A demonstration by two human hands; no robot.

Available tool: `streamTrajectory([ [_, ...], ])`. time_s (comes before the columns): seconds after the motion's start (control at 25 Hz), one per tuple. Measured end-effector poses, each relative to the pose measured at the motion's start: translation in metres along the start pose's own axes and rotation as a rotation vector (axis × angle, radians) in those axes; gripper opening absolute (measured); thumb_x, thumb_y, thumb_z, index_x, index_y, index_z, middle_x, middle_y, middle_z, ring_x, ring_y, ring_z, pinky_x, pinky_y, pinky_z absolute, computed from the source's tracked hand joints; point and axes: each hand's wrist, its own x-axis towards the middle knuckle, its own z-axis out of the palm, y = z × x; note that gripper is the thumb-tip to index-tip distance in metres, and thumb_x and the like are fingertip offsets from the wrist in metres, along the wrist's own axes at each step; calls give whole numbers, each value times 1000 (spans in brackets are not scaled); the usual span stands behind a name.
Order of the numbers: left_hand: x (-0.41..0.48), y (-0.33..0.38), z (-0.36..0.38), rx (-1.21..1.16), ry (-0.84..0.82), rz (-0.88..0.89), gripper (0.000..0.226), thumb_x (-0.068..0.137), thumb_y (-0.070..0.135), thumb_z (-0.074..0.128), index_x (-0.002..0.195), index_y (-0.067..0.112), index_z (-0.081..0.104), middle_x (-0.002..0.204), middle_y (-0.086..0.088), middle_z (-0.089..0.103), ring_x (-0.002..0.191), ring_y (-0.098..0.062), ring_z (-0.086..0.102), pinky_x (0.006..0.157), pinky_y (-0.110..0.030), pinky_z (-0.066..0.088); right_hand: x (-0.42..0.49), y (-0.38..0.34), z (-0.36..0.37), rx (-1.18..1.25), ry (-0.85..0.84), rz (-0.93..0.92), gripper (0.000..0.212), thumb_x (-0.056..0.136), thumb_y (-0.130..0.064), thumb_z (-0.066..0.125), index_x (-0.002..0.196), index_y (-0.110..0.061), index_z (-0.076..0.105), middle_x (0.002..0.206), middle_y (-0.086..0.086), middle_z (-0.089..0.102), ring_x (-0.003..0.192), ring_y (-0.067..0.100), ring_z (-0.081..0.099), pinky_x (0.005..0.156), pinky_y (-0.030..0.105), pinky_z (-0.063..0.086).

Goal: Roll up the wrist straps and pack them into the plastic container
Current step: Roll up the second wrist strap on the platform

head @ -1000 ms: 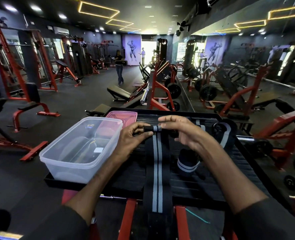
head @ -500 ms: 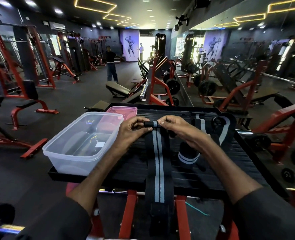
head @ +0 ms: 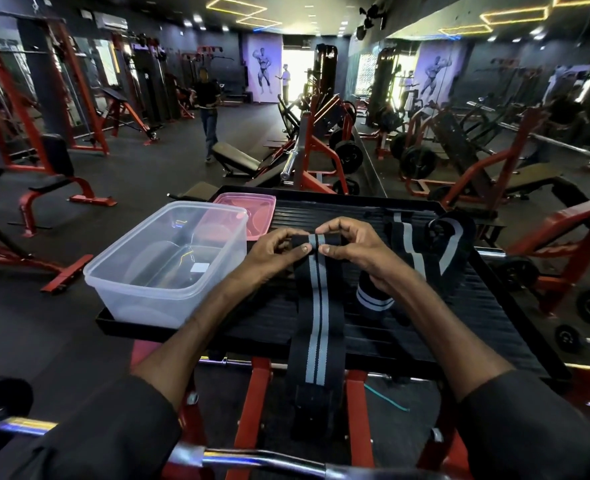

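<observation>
Evenly, left hand [head: 273, 253] and right hand [head: 354, 247] have a grip clamped on the striped wrist strap [head: 316, 306] at its rolled end.

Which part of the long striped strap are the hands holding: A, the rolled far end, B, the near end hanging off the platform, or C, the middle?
A: the left hand and right hand pinch the small roll at the far end of the strap.

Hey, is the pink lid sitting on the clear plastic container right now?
No, the pink lid lies on the black platform just behind the clear plastic container, whose top is open.
</observation>
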Motion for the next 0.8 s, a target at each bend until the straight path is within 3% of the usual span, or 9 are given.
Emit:
streamTrajectory([
  [0.12, -1, -5, 0, 26, 26, 47, 26, 90, 16, 73, 115, 18, 66, 104, 0, 71, 91, -8, 67, 66, -22, 56, 0, -7, -1, 60, -20, 133, 32, 84, 5, 75, 115, -3, 69, 101, 1, 73, 87, 6, 68, 74, 18, 54],
  [0.28, 0, -7, -2, 12, 19, 35, 32, 84, 12, 78, 114, 19, 66, 102, 6, 72, 88, -3, 69, 69, -25, 59, 6, -19, -4, 217, 40, 336, 23, 89, -14, 74, 111, -17, 73, 96, -2, 76, 90, 13, 69, 80, 32, 50],
  [0.48, -3, -9, -2, 21, 104, 142, 38, 76, 0, 83, 109, 11, 68, 98, 5, 70, 84, 6, 65, 78, -12, 50, 7, -12, -2, -184, -109, 352, 36, 99, -47, 58, 119, -18, 67, 107, -8, 68, 96, 9, 60, 78, 33, 45],
  [0.64, -3, -17, -5, -97, 110, 85, 37, 77, -5, 80, 105, 16, 66, 96, 8, 72, 87, 3, 68, 80, -15, 53, 8, -3, 4, -167, -80, 76, 29, 102, -25, 60, 114, 1, 66, 97, 1, 64, 84, 5, 57, 70, 19, 47],
  [0.8, -8, -25, -14, -117, -98, -135, 25, 91, 18, 71, 115, 22, 65, 98, 9, 73, 97, -6, 68, 71, -29, 62, 11, 12, 14, -204, -55, -92, 19, 95, -11, 69, 109, 2, 69, 99, 6, 70, 89, 6, 63, 81, 21, 50],
])
